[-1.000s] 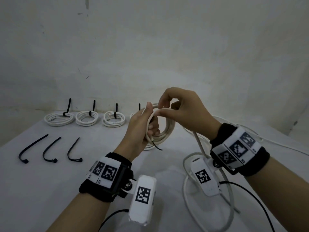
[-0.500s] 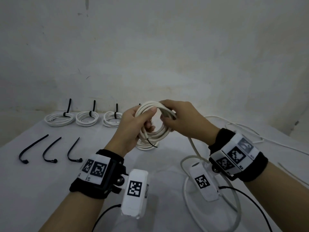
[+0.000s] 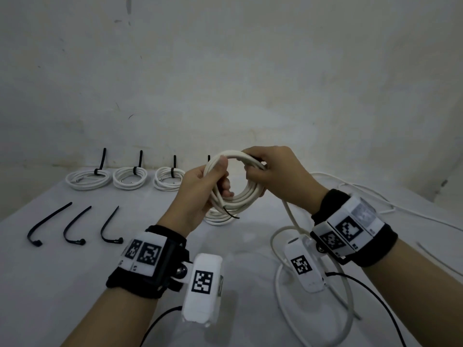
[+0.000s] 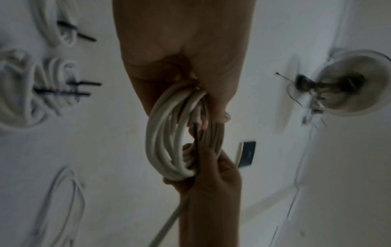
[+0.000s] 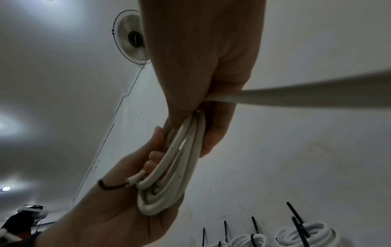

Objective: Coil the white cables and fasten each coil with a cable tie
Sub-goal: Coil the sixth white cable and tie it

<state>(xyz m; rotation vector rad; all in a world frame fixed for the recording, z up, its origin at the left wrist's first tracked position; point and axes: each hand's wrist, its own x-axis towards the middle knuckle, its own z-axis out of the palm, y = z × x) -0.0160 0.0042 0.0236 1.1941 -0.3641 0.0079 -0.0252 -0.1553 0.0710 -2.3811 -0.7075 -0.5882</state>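
Observation:
A partly wound white cable coil [image 3: 244, 199] hangs in the air between both hands over the table. My left hand [image 3: 200, 191] grips its left side, thumb on top of the strands. My right hand [image 3: 278, 176] grips the upper right of the coil, fingers curled round the strands. The unwound tail [image 3: 288, 214] drops from my right hand to loose loops on the table. A dark wire end [image 3: 231, 214] sticks out at the coil's bottom. The wrist views show the same coil [image 4: 165, 133] [image 5: 169, 175] held by both hands. Three loose black cable ties [image 3: 75, 226] lie at the left.
Three tied coils [image 3: 130, 177] stand in a row at the back left, and a fourth coil [image 3: 218, 220] lies behind my left hand. More loose white cable [image 3: 375, 196] trails across the table's right side. A wall fan [image 5: 132, 38] hangs overhead.
My right hand came down from above the coil and closed on its upper right side, laying another turn on. The coil swung round so its opening faces me.

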